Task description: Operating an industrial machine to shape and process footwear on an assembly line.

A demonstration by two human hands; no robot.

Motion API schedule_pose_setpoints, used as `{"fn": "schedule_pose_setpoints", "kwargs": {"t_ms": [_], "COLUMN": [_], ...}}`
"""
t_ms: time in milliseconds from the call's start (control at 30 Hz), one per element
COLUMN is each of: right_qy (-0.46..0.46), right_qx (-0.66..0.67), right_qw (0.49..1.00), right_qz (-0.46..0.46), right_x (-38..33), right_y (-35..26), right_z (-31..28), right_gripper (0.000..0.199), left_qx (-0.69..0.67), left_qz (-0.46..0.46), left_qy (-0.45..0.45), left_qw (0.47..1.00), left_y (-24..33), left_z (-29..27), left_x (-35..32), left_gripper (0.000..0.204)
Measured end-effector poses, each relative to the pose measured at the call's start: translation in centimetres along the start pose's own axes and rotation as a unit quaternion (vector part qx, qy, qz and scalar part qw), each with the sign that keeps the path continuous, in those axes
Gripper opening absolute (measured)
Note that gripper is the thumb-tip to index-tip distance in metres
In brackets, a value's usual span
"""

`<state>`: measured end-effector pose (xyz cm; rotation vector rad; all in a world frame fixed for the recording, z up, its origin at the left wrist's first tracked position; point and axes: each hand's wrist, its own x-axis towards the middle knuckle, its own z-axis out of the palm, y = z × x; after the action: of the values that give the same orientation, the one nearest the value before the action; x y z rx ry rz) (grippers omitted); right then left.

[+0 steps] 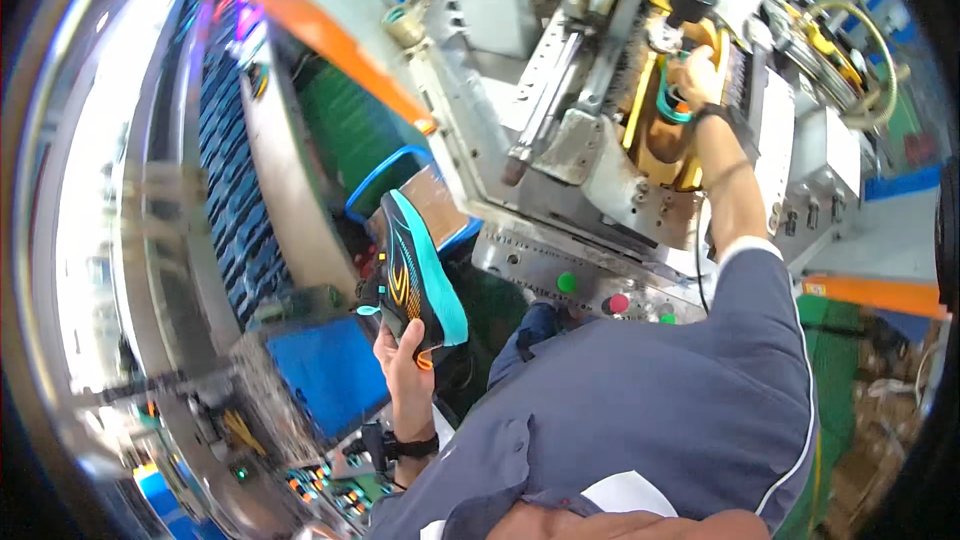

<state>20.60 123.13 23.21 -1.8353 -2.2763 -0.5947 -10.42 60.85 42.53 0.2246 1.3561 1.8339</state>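
Small dark lettering runs along the machine's steel front panel, mainly left of the red button. Farther left of that button, an orange looping mark decorates the black-and-teal shoe. Well right of it, a pale label on an orange bar is too small to read.

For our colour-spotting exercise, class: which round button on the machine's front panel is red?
The middle button; the left button and right button are both green.

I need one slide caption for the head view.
Left hand holds a black-and-turquoise shoe while the right hand reaches into a machine.
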Motion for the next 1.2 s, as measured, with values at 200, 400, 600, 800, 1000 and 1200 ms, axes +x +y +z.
{"fn": "schedule_pose_setpoints", "kwargs": {"t_ms": [200, 400, 600, 800, 1000, 1200], "right_qy": [-0.061, -0.118, -0.125, -0.094, -0.097, -0.027], "right_qx": [0.55, 0.525, 0.468, 0.5, 0.617, 0.679], "right_qw": [0.832, 0.773, 0.781, 0.771, 0.673, 0.476], "right_qz": [-0.028, -0.337, -0.394, -0.384, -0.396, -0.559], "right_x": [-18.0, -36.3, -38.9, -36.2, -35.4, -38.9], "right_y": [-11.5, -21.0, -22.3, -24.7, -36.5, -47.5], "right_z": [-27.9, -19.5, -13.0, -11.6, -30.8, -54.1], "right_gripper": [0.018, 0.015, 0.016, 0.021, 0.019, 0.014], "left_qx": [-0.075, -0.129, -0.07, -0.153, -0.197, -0.119], "left_qz": [0.01, -0.035, -0.05, 0.047, 0.168, 0.11], "left_qy": [0.225, 0.304, 0.456, 0.62, 0.733, 0.773], "left_qw": [0.971, 0.943, 0.886, 0.768, 0.629, 0.613], "left_y": [-5.0, -9.1, -12.8, -13.4, -24.0, -22.3], "left_z": [-0.8, -1.9, -5.6, -12.7, -34.3, -47.8], "left_x": [-8.7, -14.0, -21.4, -28.3, -34.5, -34.7], "left_gripper": [0.045, 0.034, 0.028, 0.028, 0.032, 0.049]}}
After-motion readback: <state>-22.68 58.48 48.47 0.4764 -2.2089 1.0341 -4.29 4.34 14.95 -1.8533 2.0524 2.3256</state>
